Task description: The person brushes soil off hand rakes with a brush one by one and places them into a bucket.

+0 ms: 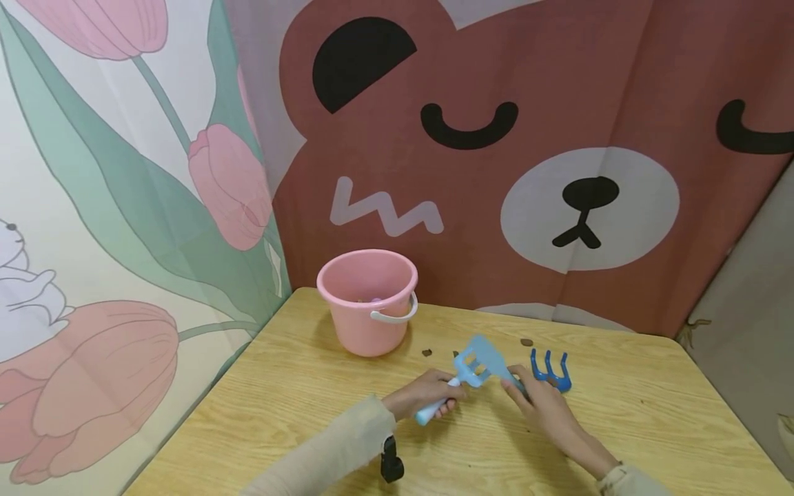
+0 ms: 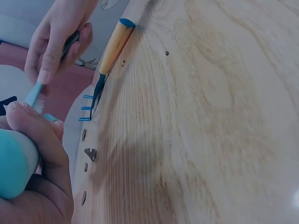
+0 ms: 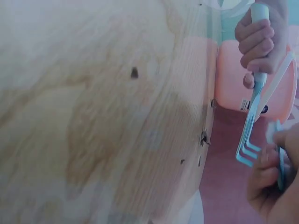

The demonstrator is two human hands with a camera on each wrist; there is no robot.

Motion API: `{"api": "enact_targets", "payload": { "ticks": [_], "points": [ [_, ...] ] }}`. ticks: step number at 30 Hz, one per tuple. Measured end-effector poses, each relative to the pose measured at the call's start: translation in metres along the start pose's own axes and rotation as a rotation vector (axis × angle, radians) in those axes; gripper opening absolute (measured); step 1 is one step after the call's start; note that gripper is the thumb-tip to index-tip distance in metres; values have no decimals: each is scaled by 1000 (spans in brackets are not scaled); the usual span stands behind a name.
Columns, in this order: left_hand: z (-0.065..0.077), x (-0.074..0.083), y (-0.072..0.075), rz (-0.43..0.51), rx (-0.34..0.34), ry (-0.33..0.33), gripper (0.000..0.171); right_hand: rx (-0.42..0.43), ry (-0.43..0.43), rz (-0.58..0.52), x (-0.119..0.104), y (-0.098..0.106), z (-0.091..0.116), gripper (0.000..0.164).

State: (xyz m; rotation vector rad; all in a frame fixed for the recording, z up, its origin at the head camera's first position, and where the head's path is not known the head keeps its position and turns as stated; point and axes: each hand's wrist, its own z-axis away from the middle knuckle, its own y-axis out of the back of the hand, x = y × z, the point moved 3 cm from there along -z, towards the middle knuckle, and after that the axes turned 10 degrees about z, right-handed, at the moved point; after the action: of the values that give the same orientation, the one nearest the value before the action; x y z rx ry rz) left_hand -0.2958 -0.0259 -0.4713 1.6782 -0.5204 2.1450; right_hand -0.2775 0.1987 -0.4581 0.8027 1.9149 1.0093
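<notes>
My left hand (image 1: 428, 393) grips the white and teal handle of a light blue toy rake (image 1: 462, 364), its bent tines raised above the table. In my right hand (image 1: 548, 410) is a light blue brush (image 1: 489, 353), pinched by its handle; pale bristles show in the left wrist view. The brush head is at the rake's tines; whether they touch I cannot tell. Just beyond the right hand lies a dark blue rake (image 1: 561, 381) with a wooden handle (image 2: 116, 46), tines up.
A pink bucket (image 1: 372, 337) with a white handle (image 1: 397, 318) stands at the back left of the wooden table (image 1: 310, 427); small things inside are barely visible. Several brown crumbs (image 1: 426, 353) lie near the back edge. Printed cloth (image 1: 471, 227) hangs behind.
</notes>
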Motion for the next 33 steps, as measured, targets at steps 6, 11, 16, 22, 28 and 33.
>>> {"api": "enact_targets", "payload": {
  "ticks": [6,11,16,22,28,33],
  "points": [
    [-1,1,2,-10,-5,-6,16,-98,67,-9,-4,-5,1,27],
    [-2,-1,6,-2,-5,-6,16,-119,-26,26,2,-3,3,30],
    [-1,0,9,-11,6,3,16,-58,-94,119,9,0,4,29],
    [-3,4,12,-14,73,-19,14,-42,-105,109,9,3,5,32],
    [-3,11,15,-15,121,-40,10,-13,-120,96,10,7,8,28],
    [-2,18,18,-21,139,-59,17,7,-132,117,10,10,10,32]
  ]
}}
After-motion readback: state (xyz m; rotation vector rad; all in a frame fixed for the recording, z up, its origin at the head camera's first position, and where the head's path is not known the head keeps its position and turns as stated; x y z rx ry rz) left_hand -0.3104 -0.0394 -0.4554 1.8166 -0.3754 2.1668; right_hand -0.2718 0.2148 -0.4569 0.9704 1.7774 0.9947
